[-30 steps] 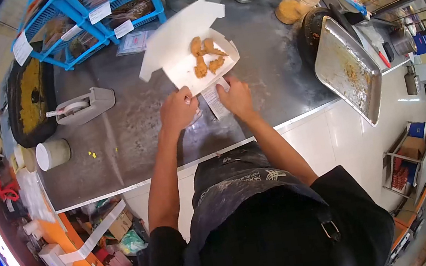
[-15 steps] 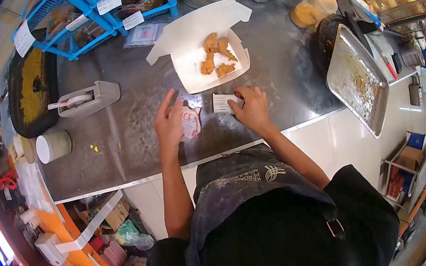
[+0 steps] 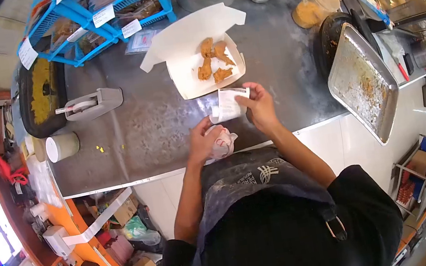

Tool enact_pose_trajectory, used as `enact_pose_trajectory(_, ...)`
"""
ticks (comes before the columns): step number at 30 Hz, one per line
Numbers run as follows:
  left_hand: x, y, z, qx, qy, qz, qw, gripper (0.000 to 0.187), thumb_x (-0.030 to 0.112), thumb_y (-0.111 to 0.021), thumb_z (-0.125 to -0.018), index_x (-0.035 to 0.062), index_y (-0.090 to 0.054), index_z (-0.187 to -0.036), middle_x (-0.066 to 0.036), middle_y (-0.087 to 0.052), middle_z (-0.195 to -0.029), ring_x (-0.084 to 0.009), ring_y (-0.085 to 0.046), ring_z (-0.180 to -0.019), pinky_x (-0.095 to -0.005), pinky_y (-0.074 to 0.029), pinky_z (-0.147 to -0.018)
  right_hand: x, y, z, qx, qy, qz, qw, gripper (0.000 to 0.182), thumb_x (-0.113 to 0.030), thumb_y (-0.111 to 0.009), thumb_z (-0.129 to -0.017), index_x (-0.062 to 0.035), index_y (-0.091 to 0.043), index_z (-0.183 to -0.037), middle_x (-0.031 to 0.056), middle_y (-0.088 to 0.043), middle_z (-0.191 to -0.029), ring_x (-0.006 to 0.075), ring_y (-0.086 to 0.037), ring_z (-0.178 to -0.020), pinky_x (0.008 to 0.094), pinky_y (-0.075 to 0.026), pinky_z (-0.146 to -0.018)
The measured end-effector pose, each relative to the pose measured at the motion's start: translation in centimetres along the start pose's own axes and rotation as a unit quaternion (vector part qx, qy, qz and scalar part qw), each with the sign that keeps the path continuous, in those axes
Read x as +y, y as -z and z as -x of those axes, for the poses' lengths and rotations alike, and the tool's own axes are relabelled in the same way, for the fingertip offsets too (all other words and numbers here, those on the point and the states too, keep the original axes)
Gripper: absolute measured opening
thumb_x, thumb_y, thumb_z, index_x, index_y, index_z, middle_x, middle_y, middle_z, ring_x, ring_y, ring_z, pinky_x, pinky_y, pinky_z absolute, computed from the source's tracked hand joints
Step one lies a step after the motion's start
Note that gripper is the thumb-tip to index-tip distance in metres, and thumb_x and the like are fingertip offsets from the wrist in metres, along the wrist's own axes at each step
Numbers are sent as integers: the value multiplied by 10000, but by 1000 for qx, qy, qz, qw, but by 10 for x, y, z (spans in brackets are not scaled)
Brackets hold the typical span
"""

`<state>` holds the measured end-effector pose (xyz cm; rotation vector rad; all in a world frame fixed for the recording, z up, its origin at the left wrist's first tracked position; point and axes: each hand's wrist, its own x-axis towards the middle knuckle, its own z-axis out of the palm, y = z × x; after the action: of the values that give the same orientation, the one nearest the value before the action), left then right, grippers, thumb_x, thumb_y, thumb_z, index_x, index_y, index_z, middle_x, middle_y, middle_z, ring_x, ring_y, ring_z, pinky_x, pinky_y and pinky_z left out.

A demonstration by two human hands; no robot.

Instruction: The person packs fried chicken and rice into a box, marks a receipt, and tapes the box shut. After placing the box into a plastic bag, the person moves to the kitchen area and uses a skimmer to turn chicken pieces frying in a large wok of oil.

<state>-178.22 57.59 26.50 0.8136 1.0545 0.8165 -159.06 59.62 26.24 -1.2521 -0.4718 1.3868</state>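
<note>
White receipt [image 3: 227,104] pinched at its edge in right hand [image 3: 260,108] fingers; crumpled wrapper [image 3: 224,143] clutched in left hand [image 3: 205,144] fingers above the tabletop [image 3: 135,128].

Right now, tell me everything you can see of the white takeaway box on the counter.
The white takeaway box looks like thin folded cardboard. It sits open on the steel counter, its hinged lid tilted back towards the blue baskets. Several golden fried chicken pieces lie in its right half; the left half shows bare white. No hand touches it. The paper slip held in the right hand lies just in front of its near edge.
</note>
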Motion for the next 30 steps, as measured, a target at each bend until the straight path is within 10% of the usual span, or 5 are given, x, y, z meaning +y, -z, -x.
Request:
enact_pose_trajectory(7,-4,24,3,116,42,-224,967,349,108,-631,-852,1,-549,-1173,-77,-626,-1015,-113,-577,-914,-256,-468,-795,2,-6,-18,6,133,256,957,311,47,-620,-797,-11,-530,-1089,123,-678,-960,163,-645,-876,283,-493,-760)
enact_pose_trajectory(14,18,-8,-2,-113,91,2,989,578,109,-565,-900,20,-299,-1406,-140,-561,-1215,-124,-567,-953,-240,-468,-797,13,-8,-26,47,167,301,938,282,-13,-620,-812,-44,-559,-1085,154,-677,-942,218,-655,-855,316,-488,-765)
enact_pose_trajectory(23,1,-8,4,-125,191,-81,970,314,251,-567,-924,5,-622,-1111,-26,-648,-862,-76,-575,-727,-227,-467,-656,13,-7,-19,28,210,400,892,112,-25,-616,-799,-37,-655,-904,126,-655,-895,257,-627,-735,323,-475,-643)
enact_pose_trajectory(30,2,-8,6,-132,241,-221,936,336,311,-595,-894,-13,-666,-949,-16,-643,-797,-80,-564,-674,-242,-458,-598,18,-11,-24,8,252,472,845,294,-103,-640,-782,-39,-635,-1069,173,-608,-1104,328,-629,-884,374,-504,-743)
